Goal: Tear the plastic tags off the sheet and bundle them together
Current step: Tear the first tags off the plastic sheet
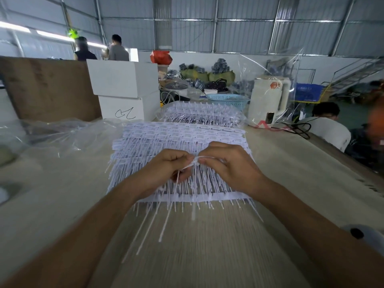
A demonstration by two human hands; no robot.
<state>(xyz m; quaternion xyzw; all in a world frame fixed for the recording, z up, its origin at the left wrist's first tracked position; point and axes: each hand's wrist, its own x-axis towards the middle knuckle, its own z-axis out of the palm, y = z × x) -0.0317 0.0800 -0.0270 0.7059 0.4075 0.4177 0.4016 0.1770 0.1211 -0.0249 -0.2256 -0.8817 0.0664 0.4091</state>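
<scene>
A stack of white plastic tag sheets [166, 136] lies on the wooden table [207, 246] in front of me, thin tails pointing toward me. Above its near half my left hand [166, 169] and my right hand [226, 165] meet. Both pinch the same white tag [194, 162] between thumb and fingers. A few long tag tails [164, 221] hang down from my left hand over the table. The sheets under my hands are partly hidden.
A second pile of tag sheets in clear wrap [199, 115] sits behind the stack. White boxes [124, 88] stand at back left, a blue basket [228, 99] and a white kettle [268, 98] at back right. Crumpled clear plastic [62, 132] lies left. A person [326, 125] sits at right.
</scene>
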